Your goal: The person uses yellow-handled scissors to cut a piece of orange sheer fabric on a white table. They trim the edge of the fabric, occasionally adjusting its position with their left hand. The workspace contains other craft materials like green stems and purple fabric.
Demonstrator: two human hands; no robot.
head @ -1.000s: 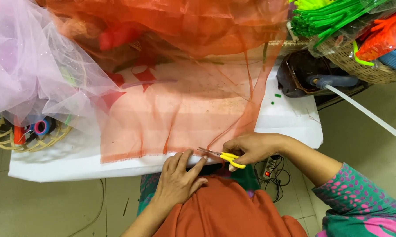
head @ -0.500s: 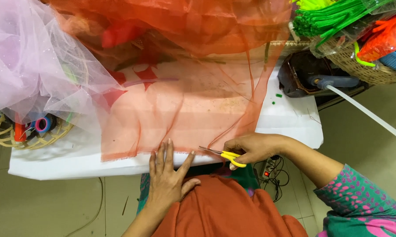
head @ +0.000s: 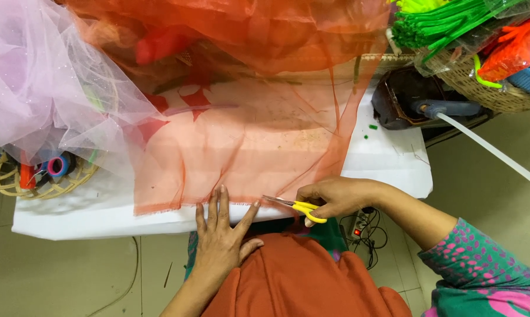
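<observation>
Counter covered in white, seen from above, with a pale tiled floor below its near edge and to its right. Most of the counter lies under sheer orange fabric, spread flat and thin enough that the white shows through as peach, with darker red shapes visible beneath it toward the far left. Farther back the same fabric rises in bunched, deeper orange folds. Its near edge is frayed and runs just inside the counter's near edge. Pink glittery netting is heaped over the counter's left end, above a woven basket holding spools. At the counter's far right sit a dark glue gun with a long white stick, and a wicker basket with green and orange bundles.

The left hand lies flat, fingers spread, pressing the fabric's near edge down at the counter's near edge. Just to its right, the right hand has its fingers closed around the yellow handles of small scissors, whose blades point left along the fabric's edge; how far the blades are apart cannot be made out.
</observation>
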